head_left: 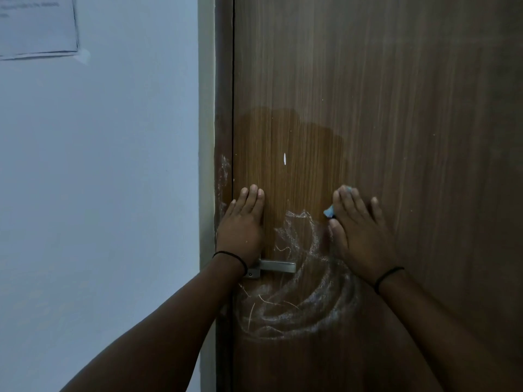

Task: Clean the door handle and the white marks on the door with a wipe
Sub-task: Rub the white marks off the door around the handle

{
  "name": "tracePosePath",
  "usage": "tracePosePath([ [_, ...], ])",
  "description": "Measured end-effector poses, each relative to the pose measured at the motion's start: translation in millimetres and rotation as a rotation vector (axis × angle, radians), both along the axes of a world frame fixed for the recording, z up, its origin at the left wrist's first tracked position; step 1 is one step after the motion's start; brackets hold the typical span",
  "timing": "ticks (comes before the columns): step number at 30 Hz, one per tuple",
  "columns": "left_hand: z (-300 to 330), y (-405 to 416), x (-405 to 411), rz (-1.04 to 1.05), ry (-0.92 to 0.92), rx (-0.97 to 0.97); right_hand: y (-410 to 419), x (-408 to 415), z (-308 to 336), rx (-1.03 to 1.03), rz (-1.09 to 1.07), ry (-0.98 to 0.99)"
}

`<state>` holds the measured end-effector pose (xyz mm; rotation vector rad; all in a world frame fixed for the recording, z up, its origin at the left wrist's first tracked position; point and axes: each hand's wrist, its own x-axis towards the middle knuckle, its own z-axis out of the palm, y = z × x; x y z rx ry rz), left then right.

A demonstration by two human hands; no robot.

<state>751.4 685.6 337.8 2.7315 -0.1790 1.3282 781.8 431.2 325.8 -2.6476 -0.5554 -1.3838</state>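
Note:
A brown wooden door fills the right of the head view. Its metal lever handle sits low at the left edge. White chalky marks swirl around and below the handle, and more smear the door frame. A damp darker patch lies above the marks, with a small white fleck in it. My left hand lies flat on the door just above the handle. My right hand presses a blue wipe flat against the door, right of the marks; most of the wipe is hidden under the palm.
A pale blue wall stands left of the door frame. A sheet of paper is stuck on it at the top left.

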Motion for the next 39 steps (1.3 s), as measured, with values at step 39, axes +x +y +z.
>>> tracePosePath([
  [39, -10, 16, -3, -0.065, 0.032, 0.04, 27, -8, -15, -0.443, 0.125, 0.032],
])
